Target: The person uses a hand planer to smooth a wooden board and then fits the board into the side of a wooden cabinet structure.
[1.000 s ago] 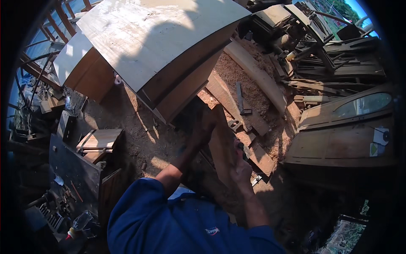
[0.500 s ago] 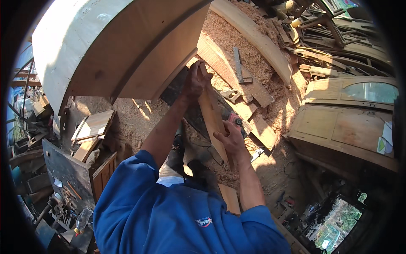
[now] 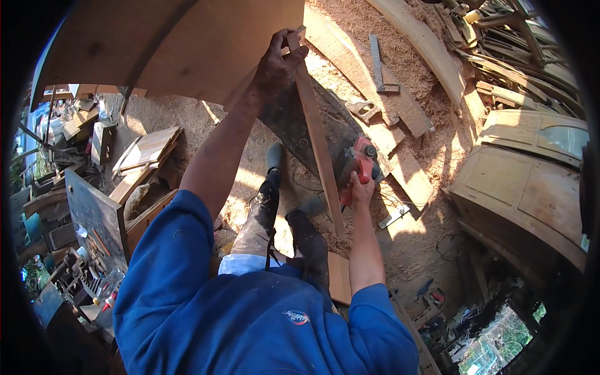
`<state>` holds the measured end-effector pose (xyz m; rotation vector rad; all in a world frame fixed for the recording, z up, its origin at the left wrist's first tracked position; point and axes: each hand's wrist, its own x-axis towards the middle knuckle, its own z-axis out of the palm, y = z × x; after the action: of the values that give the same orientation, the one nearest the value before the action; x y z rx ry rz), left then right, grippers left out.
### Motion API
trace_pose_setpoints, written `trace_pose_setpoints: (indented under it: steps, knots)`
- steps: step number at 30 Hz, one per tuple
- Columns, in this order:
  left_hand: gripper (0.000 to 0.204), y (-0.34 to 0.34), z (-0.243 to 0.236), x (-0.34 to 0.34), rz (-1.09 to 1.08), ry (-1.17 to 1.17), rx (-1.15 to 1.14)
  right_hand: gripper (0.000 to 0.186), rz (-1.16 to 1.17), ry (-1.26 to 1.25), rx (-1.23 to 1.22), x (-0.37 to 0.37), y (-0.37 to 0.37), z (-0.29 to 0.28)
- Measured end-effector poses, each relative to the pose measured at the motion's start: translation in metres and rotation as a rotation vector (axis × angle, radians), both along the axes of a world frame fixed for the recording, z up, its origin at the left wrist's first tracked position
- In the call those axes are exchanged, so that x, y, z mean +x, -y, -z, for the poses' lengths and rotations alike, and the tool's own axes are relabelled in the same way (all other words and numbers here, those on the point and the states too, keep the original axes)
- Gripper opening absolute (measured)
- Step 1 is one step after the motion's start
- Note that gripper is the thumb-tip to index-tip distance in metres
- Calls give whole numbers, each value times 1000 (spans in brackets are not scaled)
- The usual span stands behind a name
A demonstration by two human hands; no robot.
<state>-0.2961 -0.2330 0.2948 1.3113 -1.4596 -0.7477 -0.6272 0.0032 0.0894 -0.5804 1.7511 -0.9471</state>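
My left hand (image 3: 278, 62) grips the far end of a long, narrow wooden board (image 3: 317, 140), which slants over the dark bench top (image 3: 284, 122) with its near end toward me. To the right of the board, my right hand (image 3: 361, 189) is wrapped round the handle of a red electric hand planer (image 3: 364, 156). The planer rests on the right side of the dark bench. Its underside is hidden.
A large curved wooden panel (image 3: 181, 56) rises at the far left. Beyond the bench lie a metal square (image 3: 377, 65), a handsaw (image 3: 362, 109) and planks on wood shavings. A wooden door-like piece (image 3: 525, 181) stands right; stacked boards (image 3: 147, 150) lie left.
My right hand has left the board and taken hold of the planer. My left hand keeps the board's far end, with the board now seen more along its narrow edge. The view has shifted.
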Motion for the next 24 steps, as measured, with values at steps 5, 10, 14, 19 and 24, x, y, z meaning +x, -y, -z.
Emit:
trace_pose_setpoints:
  steps: [5,10,14,19,24]
  knots:
    - [51,-9,16,8,-9,-51,12,20,36,60,96,-11,-25,-90]
    - [51,4,23,9,-30,20,-72,16,-92,-184,90,-37,-92,-228]
    - [51,1,27,-7,32,-156,-10,24,-142,-221,125,-45,-132,-342]
    - [40,-5,27,-2,-36,-428,168,44,-219,-203,14,-16,-152,-416]
    - [40,2,10,23,292,-117,191,73,-356,-145,-206,3,-160,-410]
